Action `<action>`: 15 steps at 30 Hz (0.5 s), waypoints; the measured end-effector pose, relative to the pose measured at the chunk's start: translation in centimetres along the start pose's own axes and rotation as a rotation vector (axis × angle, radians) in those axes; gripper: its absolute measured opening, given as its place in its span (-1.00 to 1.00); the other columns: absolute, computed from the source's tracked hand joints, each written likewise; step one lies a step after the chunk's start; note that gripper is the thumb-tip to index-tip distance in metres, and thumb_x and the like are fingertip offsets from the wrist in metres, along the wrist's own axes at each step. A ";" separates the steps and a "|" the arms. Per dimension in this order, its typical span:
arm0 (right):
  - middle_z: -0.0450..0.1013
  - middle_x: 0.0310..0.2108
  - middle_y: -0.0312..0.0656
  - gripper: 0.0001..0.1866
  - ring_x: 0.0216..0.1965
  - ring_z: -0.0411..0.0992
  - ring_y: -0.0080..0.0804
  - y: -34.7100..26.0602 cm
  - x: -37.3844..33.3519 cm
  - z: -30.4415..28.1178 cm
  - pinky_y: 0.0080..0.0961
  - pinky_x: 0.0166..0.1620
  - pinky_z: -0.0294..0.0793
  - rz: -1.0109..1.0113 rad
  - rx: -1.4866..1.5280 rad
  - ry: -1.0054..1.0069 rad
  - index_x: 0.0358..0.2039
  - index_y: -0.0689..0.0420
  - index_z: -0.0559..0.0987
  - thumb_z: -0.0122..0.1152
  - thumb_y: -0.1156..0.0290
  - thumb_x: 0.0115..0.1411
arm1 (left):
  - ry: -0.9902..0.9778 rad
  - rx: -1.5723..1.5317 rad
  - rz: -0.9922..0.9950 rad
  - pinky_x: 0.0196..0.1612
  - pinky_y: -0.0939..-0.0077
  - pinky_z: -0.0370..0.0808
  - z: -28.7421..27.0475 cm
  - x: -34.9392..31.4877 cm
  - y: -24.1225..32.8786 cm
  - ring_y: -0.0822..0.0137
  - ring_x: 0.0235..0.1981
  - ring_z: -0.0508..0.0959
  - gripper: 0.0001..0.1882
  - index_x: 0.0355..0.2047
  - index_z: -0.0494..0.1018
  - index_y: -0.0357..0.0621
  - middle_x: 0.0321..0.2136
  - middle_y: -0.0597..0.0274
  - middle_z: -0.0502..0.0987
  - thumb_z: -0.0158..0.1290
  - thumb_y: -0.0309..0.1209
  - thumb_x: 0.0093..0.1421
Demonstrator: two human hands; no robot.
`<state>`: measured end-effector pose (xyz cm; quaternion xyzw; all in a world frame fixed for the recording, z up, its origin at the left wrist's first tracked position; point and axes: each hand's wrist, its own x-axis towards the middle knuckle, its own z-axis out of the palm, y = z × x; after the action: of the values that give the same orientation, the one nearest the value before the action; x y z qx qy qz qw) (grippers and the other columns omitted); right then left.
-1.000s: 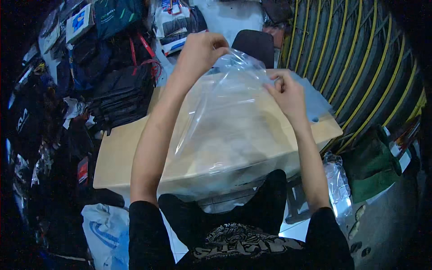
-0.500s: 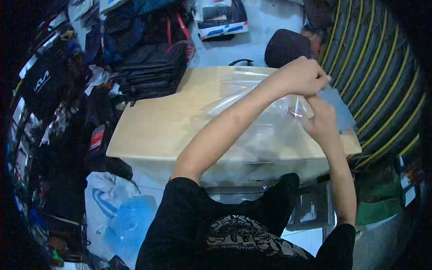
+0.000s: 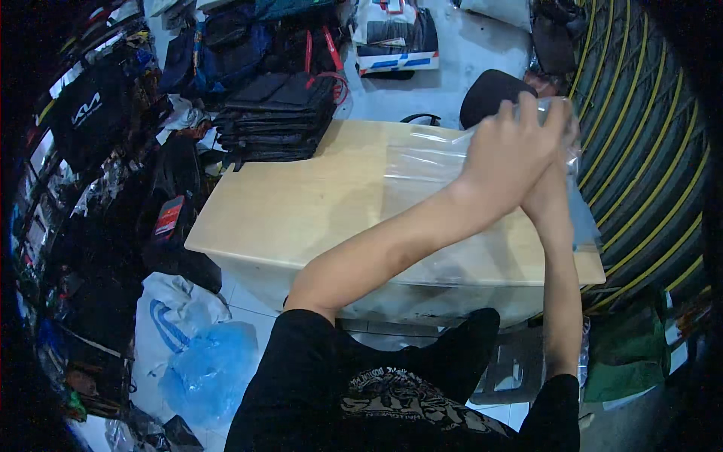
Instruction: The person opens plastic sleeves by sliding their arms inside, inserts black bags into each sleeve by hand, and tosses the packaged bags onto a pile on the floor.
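A clear plastic sheet or bag (image 3: 425,162) lies across the right half of a light wooden table, part of it bunched up at my hands. My left hand (image 3: 516,147) is stretched across to the right, its fingers bent over the gathered plastic and closed on it. Behind and below it, my right hand (image 3: 552,192) meets the left one, wrists nearly crossing; its fingers are hidden. A bluish sheet (image 3: 584,215) shows beside my right wrist at the table's right edge.
The wooden table (image 3: 279,203) has a stack of black folded bags (image 3: 275,117) at its far left corner. A dark rounded object (image 3: 493,94) sits beyond the far edge. Large black coils with yellow stripes (image 3: 640,166) stand to the right. A blue plastic bag (image 3: 211,369) lies on the floor.
My left hand has turned, its back now facing up, and covers the right hand's fingers. The raised plastic in front of my right hand has shifted up and right. The whole view has moved slightly.
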<state>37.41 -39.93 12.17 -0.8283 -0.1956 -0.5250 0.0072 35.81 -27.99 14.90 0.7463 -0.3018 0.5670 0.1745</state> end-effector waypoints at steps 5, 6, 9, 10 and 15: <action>0.11 0.19 0.13 -0.17 0.23 0.06 0.08 2.0 3.3 1.0 0.20 0.19 -0.13 0.079 0.169 0.088 0.24 0.31 0.03 0.22 0.33 0.04 | -0.020 -0.012 -0.175 -0.45 0.10 0.52 1.8 4.0 -5.1 -0.06 -0.52 0.57 -0.68 -0.22 0.49 -0.25 -0.61 -0.15 0.51 0.02 -0.33 0.05; 0.27 -0.03 0.19 -0.35 0.01 0.25 0.10 2.2 4.2 1.3 0.00 0.04 0.13 0.085 0.211 -0.238 0.17 0.24 0.19 0.15 0.36 0.09 | -0.060 -0.060 -0.262 -0.41 0.10 0.53 2.9 5.2 -6.8 -0.08 -0.49 0.58 -0.70 -0.31 0.51 -0.26 -0.59 -0.10 0.53 0.04 -0.28 0.05; 0.44 -0.43 0.22 -0.56 -0.36 0.45 0.15 4.4 6.0 5.7 -0.10 -0.24 0.40 -0.043 0.319 -0.593 0.02 0.20 0.42 0.12 0.32 0.12 | -0.189 -0.151 -0.568 -0.28 0.14 0.53 6.2 8.1 -13.7 -0.13 -0.38 0.58 -0.65 -0.49 0.56 -0.29 -0.48 -0.21 0.55 0.04 -0.19 0.06; 0.45 -0.45 0.22 -0.50 -0.37 0.44 0.18 1.9 7.3 5.0 -0.10 -0.23 0.41 -0.038 0.284 -0.719 0.03 0.23 0.40 0.14 0.25 0.11 | -0.316 -0.388 -0.705 -0.23 0.14 0.52 6.4 7.5 -17.5 -0.15 -0.33 0.56 -0.65 -0.45 0.55 -0.31 -0.42 -0.22 0.55 0.01 -0.21 0.07; 0.45 -0.11 0.15 -0.38 -0.06 0.42 -0.01 1.8 6.5 6.0 -0.28 -0.01 0.38 -0.131 0.480 -0.880 0.06 0.30 0.36 0.16 0.08 0.13 | 0.118 -0.122 -0.232 -0.28 0.15 0.48 8.2 6.7 -16.6 -0.07 -0.40 0.55 -0.76 -0.38 0.57 -0.19 -0.52 -0.15 0.53 -0.05 -0.34 0.13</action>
<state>45.65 -38.22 15.49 -0.9321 -0.3468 -0.0655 0.0815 53.82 -22.04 20.17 0.7295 -0.2367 0.5665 0.3015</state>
